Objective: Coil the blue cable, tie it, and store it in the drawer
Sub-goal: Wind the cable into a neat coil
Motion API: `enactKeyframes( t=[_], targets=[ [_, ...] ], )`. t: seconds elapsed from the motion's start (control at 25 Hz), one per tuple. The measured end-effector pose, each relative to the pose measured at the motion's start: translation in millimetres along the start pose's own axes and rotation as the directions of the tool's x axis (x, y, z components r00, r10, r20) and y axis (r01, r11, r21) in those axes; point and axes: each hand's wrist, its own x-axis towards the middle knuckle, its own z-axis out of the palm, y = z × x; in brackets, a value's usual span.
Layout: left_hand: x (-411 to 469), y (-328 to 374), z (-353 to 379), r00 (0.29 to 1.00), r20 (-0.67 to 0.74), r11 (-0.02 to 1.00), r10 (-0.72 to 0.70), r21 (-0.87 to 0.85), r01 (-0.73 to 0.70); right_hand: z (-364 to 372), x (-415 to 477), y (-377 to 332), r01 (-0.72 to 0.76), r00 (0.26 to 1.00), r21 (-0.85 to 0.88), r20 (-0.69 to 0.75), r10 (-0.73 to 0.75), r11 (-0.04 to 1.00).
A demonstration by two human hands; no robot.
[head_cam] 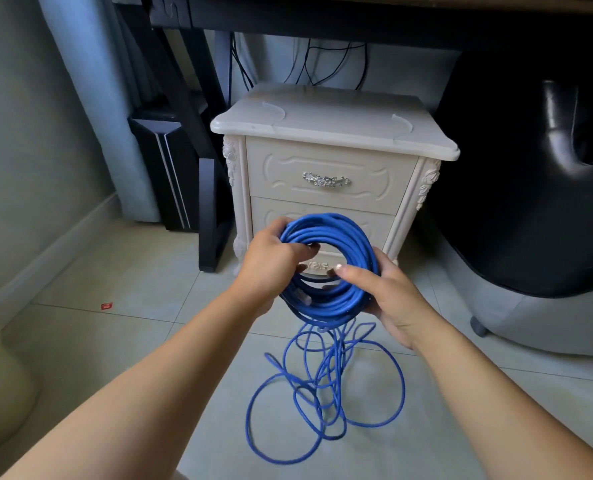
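A nightstand [333, 133] stood ahead on the floor [132, 341], under a desk [323, 19], with its upper drawer [326, 161] directly above its lower drawer [274, 216]. To its left a computer tower [163, 168] stood beside a desk leg, with a curtain [90, 81] behind it and a wall [18, 133] farther left. A padded chair [530, 202] sat to the right of the nightstand, and cords [309, 64] hung behind it. In front of the lower drawer, the coiled cable [354, 233] was held between the left hand [271, 265] on its left side and the right hand [392, 292] at its lower right. The rest of it lay looped on the floor below. A scrap [106, 305] lay well to the left.
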Motion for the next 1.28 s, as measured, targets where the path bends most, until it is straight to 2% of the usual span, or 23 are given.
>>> enactKeyframes(
  t=[0.08, 0.2, 0.36, 0.44, 0.56, 0.64, 0.72, 0.8, 0.88, 1.0, 1.08, 1.12, 1.2, 1.28],
  targets=[
    [-1, 2, 1, 0.997, -0.048, 0.988, -0.054, -0.148, 0.046, 2, -1, -2, -0.034, 0.999, 0.112, 0.02, 0.032, 0.993],
    [-3, 2, 6, 0.979, -0.129, 0.917, -0.158, -0.387, 0.097, 11, -4, 0, -0.066, 0.997, 0.211, 0.054, 0.056, 0.975],
    [-12, -2, 18, 0.971, -0.126, 0.866, -0.201, -0.487, 0.116, 21, -3, 1, 0.063, 0.995, 0.25, -0.094, -0.041, 0.966],
    [-11, -10, 17, 0.98, -0.061, 0.9, -0.189, -0.411, 0.148, 17, 0, 0, 0.1, 0.985, 0.247, -0.161, -0.061, 0.964],
    [-10, -13, 6, 0.963, 0.102, 0.952, -0.25, -0.153, 0.264, 10, 4, -4, 0.108, 0.971, 0.206, -0.23, -0.059, 0.973],
    [-8, -10, 1, 0.949, 0.193, 0.959, -0.249, -0.09, 0.27, 4, 7, -6, 0.102, 0.968, 0.183, -0.243, -0.055, 0.978],
    [-6, -5, -5, 0.975, 0.185, 0.99, -0.123, -0.044, 0.133, -5, 10, -8, 0.068, 0.967, 0.119, -0.252, -0.036, 0.991],
    [-3, -1, -12, 0.991, 0.121, 0.982, 0.063, 0.169, -0.083, -13, 12, -11, 0.036, 0.966, 0.03, -0.257, -0.027, 0.999],
    [-1, 0, -15, 0.972, 0.135, 0.904, 0.194, 0.359, -0.231, -20, 13, -14, 0.053, 0.967, -0.119, -0.24, -0.08, 0.991],
    [-5, 1, -11, 0.92, 0.267, 0.752, 0.286, 0.533, -0.389, -21, 8, -19, 0.134, 0.973, -0.4, -0.122, -0.198, 0.906],
    [-7, 0, -5, 0.894, 0.35, 0.702, 0.28, 0.561, -0.439, -18, 4, -22, 0.198, 0.972, -0.525, -0.002, -0.234, 0.828],
    [-7, -1, -3, 0.902, 0.345, 0.731, 0.259, 0.541, -0.417, -16, 3, -23, 0.226, 0.969, -0.545, 0.045, -0.241, 0.807],
    [-6, -3, 1, 0.95, 0.246, 0.854, 0.192, 0.436, -0.285, -12, 2, -23, 0.25, 0.962, -0.53, 0.043, -0.269, 0.81],
    [-6, -1, 5, 0.984, 0.134, 0.949, 0.114, 0.277, -0.148, -8, 1, -23, 0.229, 0.966, -0.393, -0.023, -0.259, 0.891]
  ],
)
